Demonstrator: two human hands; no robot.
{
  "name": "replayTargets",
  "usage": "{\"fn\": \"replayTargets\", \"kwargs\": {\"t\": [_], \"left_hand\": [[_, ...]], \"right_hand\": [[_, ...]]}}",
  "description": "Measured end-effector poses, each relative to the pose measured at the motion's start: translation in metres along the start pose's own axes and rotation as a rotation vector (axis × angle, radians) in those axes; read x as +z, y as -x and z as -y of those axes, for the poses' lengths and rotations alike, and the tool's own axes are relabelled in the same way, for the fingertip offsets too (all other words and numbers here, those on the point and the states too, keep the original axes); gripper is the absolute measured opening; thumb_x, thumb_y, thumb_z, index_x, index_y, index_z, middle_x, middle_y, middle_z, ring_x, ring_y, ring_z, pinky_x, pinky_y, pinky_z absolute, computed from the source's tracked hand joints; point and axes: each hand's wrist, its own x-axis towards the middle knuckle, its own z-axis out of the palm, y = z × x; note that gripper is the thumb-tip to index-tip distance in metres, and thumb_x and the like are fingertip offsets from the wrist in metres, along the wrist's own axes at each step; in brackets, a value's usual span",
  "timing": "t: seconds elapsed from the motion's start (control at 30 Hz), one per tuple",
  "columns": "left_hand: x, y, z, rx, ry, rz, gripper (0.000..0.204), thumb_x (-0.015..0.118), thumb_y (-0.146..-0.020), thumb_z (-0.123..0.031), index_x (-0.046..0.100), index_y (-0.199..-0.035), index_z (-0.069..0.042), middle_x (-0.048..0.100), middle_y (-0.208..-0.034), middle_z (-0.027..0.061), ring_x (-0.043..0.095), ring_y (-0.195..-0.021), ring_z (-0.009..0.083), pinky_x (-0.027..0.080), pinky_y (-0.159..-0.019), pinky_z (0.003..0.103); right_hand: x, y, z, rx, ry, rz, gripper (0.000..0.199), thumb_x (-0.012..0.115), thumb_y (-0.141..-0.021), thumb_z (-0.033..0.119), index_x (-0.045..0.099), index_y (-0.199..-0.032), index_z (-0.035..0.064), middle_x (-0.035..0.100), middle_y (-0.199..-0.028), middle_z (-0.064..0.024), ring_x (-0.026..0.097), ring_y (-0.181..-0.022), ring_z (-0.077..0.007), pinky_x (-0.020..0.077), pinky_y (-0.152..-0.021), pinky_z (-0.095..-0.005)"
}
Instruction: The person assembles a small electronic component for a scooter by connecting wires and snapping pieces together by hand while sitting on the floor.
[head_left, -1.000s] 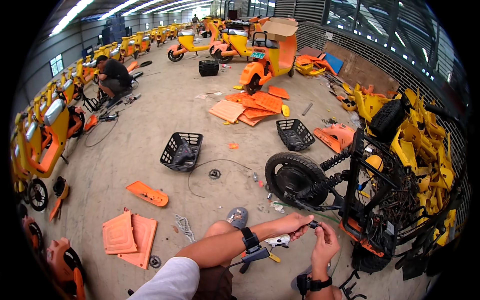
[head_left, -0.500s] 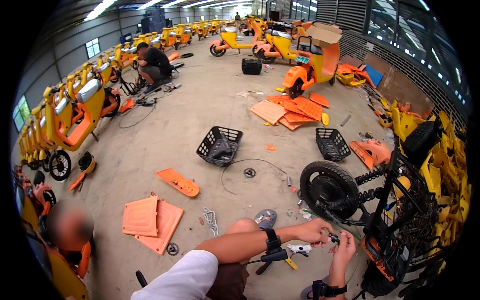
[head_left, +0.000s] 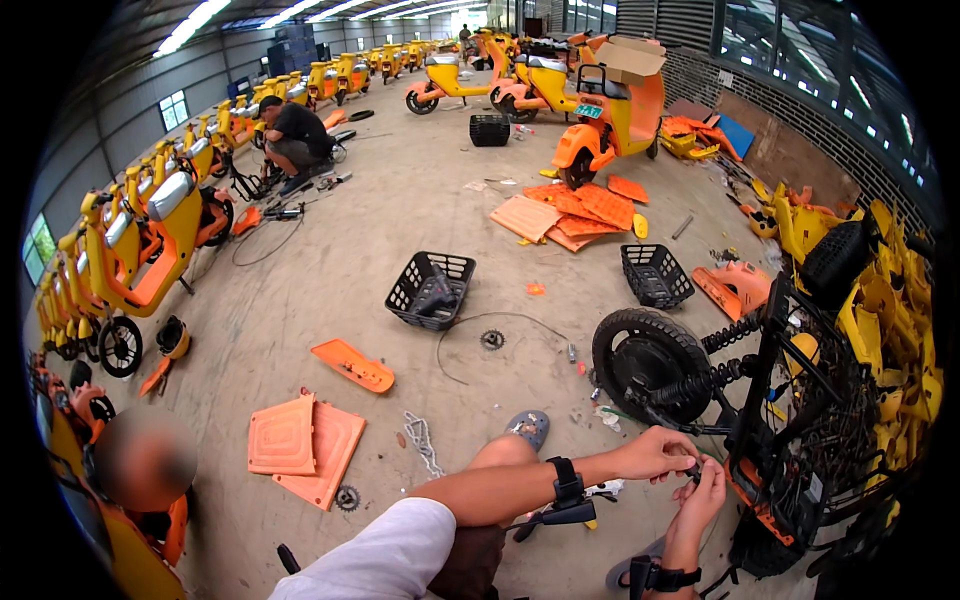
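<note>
My left hand (head_left: 655, 455) and my right hand (head_left: 703, 495) meet beside a stripped scooter frame, both closed with fingertips pinched. Between them is a small dark part (head_left: 692, 469), mostly covered by the fingers, so its kind is unclear. A thin green cable (head_left: 711, 456) runs at the fingertips. Just beyond my hands are the black rear wheel (head_left: 652, 368) and a coil-spring shock absorber (head_left: 697, 390). The black frame (head_left: 752, 400) lies tipped to my right. Under my left wrist, a white part and a yellow-handled tool are mostly hidden.
Black baskets (head_left: 430, 290) (head_left: 655, 276) stand ahead. Orange panels (head_left: 283, 437) and a chain (head_left: 422, 443) lie on the floor to the left. Yellow covers (head_left: 870, 330) pile up at right. A person (head_left: 295, 140) crouches far left near rows of scooters (head_left: 150, 240).
Both hands have moved slightly up and to the right, still pinching together. My view has shifted a little, and my left forearm now covers more of the white part and the yellow-handled tool.
</note>
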Motion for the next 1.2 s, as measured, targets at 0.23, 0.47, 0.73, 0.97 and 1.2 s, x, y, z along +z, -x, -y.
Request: {"fn": "replayTargets", "kwargs": {"t": [0.23,0.47,0.73,0.97,1.2], "left_hand": [[0.015,-0.005,-0.006,-0.089,-0.057,-0.068,0.04,0.058,-0.093,-0.035,0.059,-0.11,0.001,0.064,-0.079,0.0064,0.056,-0.056,0.0098,0.045,-0.044,0.023],[-0.002,-0.004,-0.001,-0.05,-0.154,-0.033,0.038,0.06,-0.092,-0.034,0.063,-0.104,0.002,0.064,-0.079,0.0058,0.056,-0.056,0.0095,0.045,-0.045,0.023],[-0.015,0.016,-0.02,-0.086,-0.075,-0.126,0.033,0.062,-0.091,-0.028,0.063,-0.103,0.003,0.062,-0.075,0.0033,0.055,-0.056,0.008,0.044,-0.044,0.022],[-0.029,0.02,-0.013,-0.009,-0.112,-0.111,0.028,0.062,-0.092,-0.027,0.061,-0.091,0.0,0.059,-0.069,0.0009,0.055,-0.058,0.0072,0.043,-0.045,0.022],[-0.008,0.012,-0.027,-0.209,-0.121,-0.144,0.038,0.055,-0.095,-0.036,0.058,-0.083,-0.001,0.06,-0.07,0.0023,0.055,-0.058,0.0076,0.044,-0.045,0.023]], "right_hand": [[-0.017,-0.007,-0.004,-0.026,-0.046,-0.022,0.021,0.049,-0.098,0.024,0.056,-0.101,0.004,0.039,-0.056,0.005,0.033,-0.044,-0.0023,0.0318,-0.041,-0.0207],[-0.001,-0.002,-0.009,-0.152,0.061,-0.047,0.022,0.05,-0.098,0.024,0.056,-0.102,0.0036,0.04,-0.058,0.0042,0.034,-0.046,-0.0027,0.0318,-0.042,-0.0207],[0.01,-0.003,-0.015,-0.094,-0.002,0.047,0.019,0.05,-0.098,0.021,0.056,-0.104,0.0034,0.045,-0.064,0.0035,0.036,-0.046,-0.0029,0.0332,-0.042,-0.0202],[0.026,0.0,-0.019,-0.135,0.044,0.072,0.021,0.05,-0.098,0.023,0.057,-0.104,0.0049,0.048,-0.067,0.0039,0.034,-0.046,-0.0011,0.0324,-0.042,-0.0203],[0.011,-0.003,-0.012,-0.142,0.046,0.046,0.02,0.052,-0.097,0.021,0.057,-0.104,0.003,0.052,-0.071,0.0017,0.038,-0.047,-0.0017,0.0323,-0.042,-0.0195]]}}
